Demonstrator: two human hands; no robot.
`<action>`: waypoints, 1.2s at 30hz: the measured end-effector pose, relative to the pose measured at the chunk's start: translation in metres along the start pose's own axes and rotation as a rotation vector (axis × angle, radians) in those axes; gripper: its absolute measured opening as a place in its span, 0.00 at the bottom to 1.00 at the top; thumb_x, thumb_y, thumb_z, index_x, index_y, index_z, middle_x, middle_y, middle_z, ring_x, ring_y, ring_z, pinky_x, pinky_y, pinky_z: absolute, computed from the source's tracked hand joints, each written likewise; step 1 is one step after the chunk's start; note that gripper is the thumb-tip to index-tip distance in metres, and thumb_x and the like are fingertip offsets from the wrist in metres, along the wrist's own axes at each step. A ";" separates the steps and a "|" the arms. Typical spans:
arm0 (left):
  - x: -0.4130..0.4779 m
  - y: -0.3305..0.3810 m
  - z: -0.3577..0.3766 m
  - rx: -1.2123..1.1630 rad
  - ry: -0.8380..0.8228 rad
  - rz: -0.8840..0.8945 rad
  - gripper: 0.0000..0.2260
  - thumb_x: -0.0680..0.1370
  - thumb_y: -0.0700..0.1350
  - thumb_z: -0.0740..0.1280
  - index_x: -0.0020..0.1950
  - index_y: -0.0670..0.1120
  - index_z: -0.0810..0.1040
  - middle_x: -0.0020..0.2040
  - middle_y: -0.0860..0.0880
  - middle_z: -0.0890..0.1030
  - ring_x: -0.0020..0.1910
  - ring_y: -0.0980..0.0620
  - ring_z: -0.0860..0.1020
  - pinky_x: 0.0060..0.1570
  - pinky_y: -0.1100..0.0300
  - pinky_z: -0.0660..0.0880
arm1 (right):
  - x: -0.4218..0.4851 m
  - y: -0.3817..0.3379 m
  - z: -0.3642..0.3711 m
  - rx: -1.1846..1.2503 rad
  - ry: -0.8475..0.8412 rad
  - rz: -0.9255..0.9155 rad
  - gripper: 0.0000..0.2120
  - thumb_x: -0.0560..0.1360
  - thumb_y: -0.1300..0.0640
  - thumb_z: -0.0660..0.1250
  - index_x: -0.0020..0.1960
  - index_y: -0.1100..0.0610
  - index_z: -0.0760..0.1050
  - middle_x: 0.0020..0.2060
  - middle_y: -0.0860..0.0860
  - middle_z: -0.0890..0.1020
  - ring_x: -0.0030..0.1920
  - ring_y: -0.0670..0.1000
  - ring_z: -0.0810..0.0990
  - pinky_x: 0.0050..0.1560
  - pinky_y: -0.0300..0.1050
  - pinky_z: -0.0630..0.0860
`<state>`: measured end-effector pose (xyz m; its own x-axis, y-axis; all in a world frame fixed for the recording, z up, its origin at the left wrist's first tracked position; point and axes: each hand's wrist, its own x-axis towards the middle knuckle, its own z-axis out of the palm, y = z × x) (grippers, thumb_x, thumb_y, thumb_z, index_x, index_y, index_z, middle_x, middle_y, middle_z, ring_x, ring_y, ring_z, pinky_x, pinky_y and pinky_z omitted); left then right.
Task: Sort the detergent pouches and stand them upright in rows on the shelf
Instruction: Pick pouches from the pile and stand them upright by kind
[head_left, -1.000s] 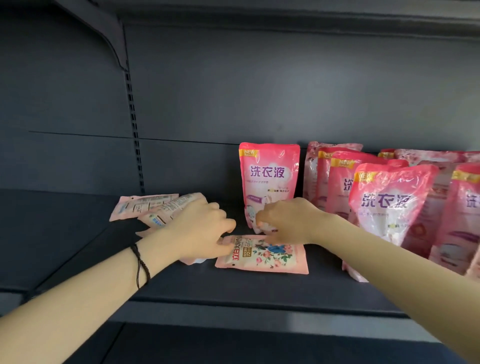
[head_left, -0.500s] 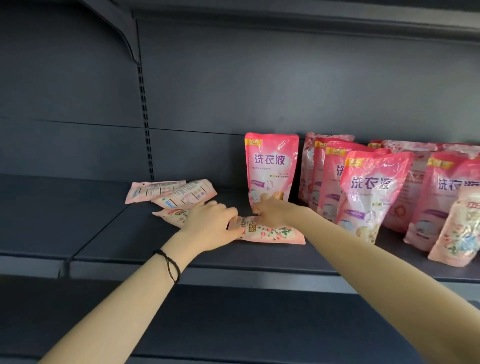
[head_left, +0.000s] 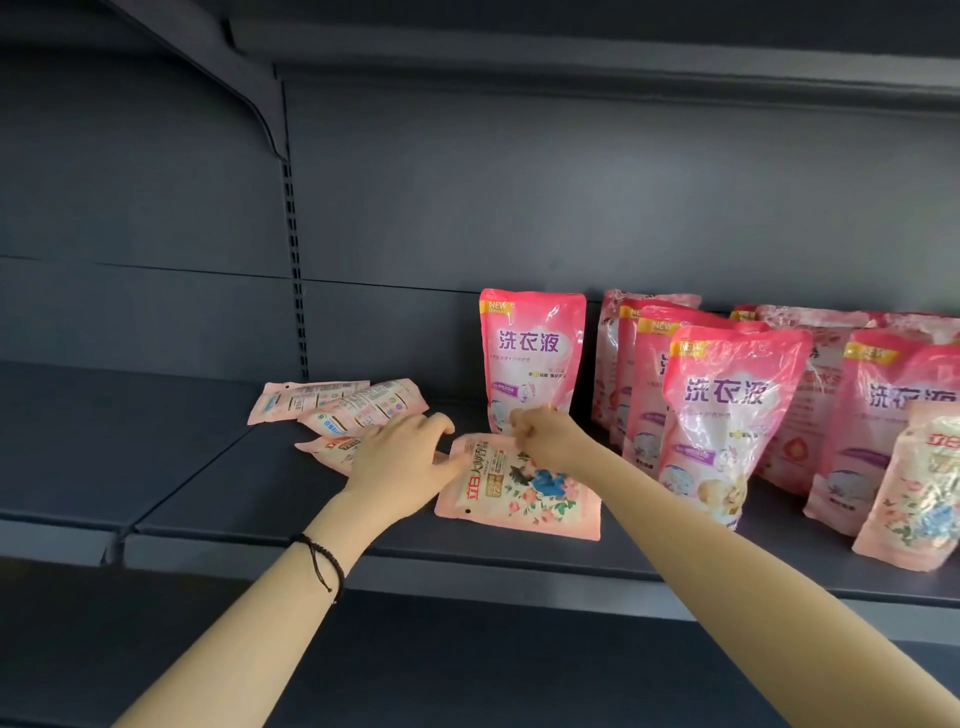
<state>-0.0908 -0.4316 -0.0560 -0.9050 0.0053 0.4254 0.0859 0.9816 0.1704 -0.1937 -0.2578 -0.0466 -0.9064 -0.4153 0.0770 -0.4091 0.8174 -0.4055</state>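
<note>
Pink floral pouch (head_left: 519, 491) flat on shelf (head_left: 291, 525), right hand (head_left: 548, 439) pinching its far edge; left hand (head_left: 402, 462), fingers relaxed, partly covers another flat pouch (head_left: 332, 449).

Arms outstretched; left hand (head_left: 402, 460) flat, right hand (head_left: 550, 439) fingers (head_left: 521, 419) seemingly pinching.

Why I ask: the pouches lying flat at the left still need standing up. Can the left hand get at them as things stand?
Probably yes. The left hand lies right beside the flat pouches on the shelf, nothing between; it need only leave the floral pouch the right hand pinches.
</note>
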 end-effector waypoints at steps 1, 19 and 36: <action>0.002 0.001 0.000 -0.070 0.032 -0.043 0.20 0.79 0.58 0.59 0.68 0.52 0.69 0.66 0.53 0.74 0.64 0.52 0.72 0.60 0.53 0.69 | -0.005 0.002 -0.003 0.092 0.046 0.007 0.11 0.79 0.64 0.53 0.39 0.57 0.67 0.39 0.50 0.72 0.40 0.50 0.71 0.43 0.44 0.71; 0.059 0.065 0.028 -1.110 0.236 -0.295 0.08 0.82 0.41 0.58 0.56 0.44 0.76 0.53 0.50 0.81 0.53 0.55 0.79 0.45 0.62 0.77 | -0.033 0.020 -0.001 1.139 0.593 0.128 0.06 0.82 0.61 0.53 0.50 0.56 0.67 0.45 0.50 0.78 0.44 0.47 0.78 0.43 0.43 0.78; 0.056 0.042 0.029 -0.790 0.093 -0.188 0.09 0.81 0.45 0.60 0.60 0.47 0.73 0.54 0.50 0.81 0.52 0.52 0.80 0.50 0.52 0.80 | -0.037 0.036 -0.021 0.623 0.557 -0.044 0.06 0.78 0.62 0.62 0.52 0.56 0.66 0.44 0.46 0.76 0.45 0.45 0.77 0.43 0.42 0.78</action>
<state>-0.1497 -0.3844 -0.0510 -0.8983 -0.1955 0.3935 0.2362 0.5402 0.8077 -0.1774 -0.2050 -0.0451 -0.8774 -0.0502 0.4771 -0.4605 0.3667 -0.8084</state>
